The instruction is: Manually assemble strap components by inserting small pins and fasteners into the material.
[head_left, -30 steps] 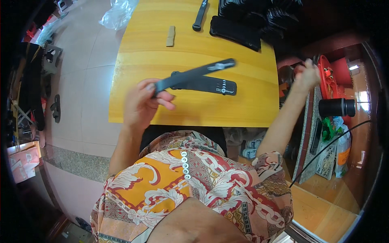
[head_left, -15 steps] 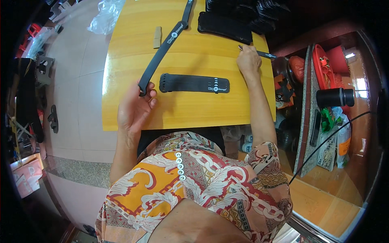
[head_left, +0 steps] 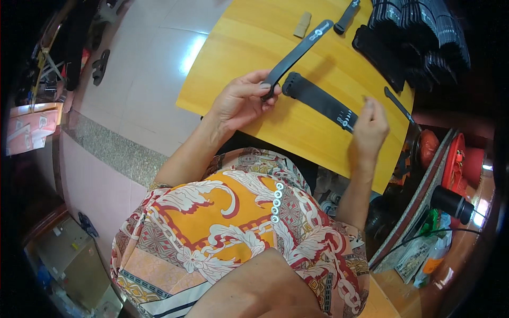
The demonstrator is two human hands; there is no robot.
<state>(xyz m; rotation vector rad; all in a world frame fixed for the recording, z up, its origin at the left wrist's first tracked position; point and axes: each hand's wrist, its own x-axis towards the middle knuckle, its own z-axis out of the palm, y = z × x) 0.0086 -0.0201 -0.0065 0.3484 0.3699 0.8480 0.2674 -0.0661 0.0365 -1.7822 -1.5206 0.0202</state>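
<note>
My left hand [head_left: 246,100] pinches the near end of a black strap [head_left: 299,57] between thumb and fingers. The strap slants up and away over the yellow table, its rounded far end pointing to a second strap [head_left: 347,17]. Beside that hand a flat stack of black straps [head_left: 321,102] lies on the table, holes at its left end and white print at its right. My right hand [head_left: 371,130] is closed just past the stack's right end, fingers curled and thumb up; whether anything small is in it is hidden. Another black strap [head_left: 398,105] lies near the table's right edge.
Several bundles of black straps [head_left: 413,24] and a dark flat pile [head_left: 379,57] fill the table's far right. A small tan piece [head_left: 302,25] lies at the back of the yellow table [head_left: 238,53]. Right of the table stands a shelf with a black cylinder [head_left: 450,204] and red containers.
The view has turned, so the table slants. My right hand has come away from the strap at the right edge toward the stack. My left thumb now presses on the held strap.
</note>
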